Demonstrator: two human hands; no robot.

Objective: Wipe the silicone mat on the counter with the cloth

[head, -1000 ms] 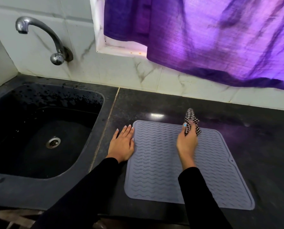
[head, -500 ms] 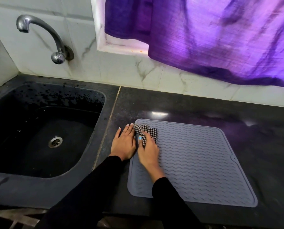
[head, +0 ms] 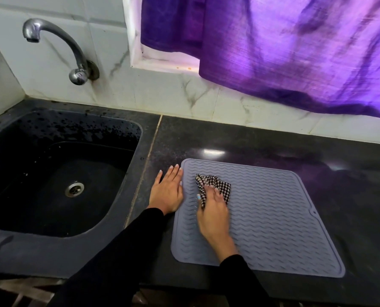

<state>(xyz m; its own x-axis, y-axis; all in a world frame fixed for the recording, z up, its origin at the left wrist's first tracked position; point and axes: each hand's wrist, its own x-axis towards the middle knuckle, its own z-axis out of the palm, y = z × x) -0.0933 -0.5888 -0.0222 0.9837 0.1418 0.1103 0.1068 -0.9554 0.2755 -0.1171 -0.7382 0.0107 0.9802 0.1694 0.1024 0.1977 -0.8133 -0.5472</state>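
Observation:
A grey silicone mat (head: 277, 218) with wavy ridges lies flat on the dark counter (head: 251, 140). On its near-left part sits a black-and-white checked cloth (head: 220, 185), bunched up. My right hand (head: 213, 209) lies over the cloth with fingers curled into it, pressing it onto the mat. My left hand (head: 168, 191) rests flat on the counter, fingers straight, its edge touching the mat's left border.
A black sink (head: 51, 173) with a metal drain is set into the counter on the left, under a curved steel tap (head: 73, 52). A purple curtain (head: 295, 52) hangs over the tiled back wall. The counter's front edge runs close below the mat.
My right hand swept the cloth from the mat's far middle to its left edge, then slid a little right and nearer. My left hand has stayed in place.

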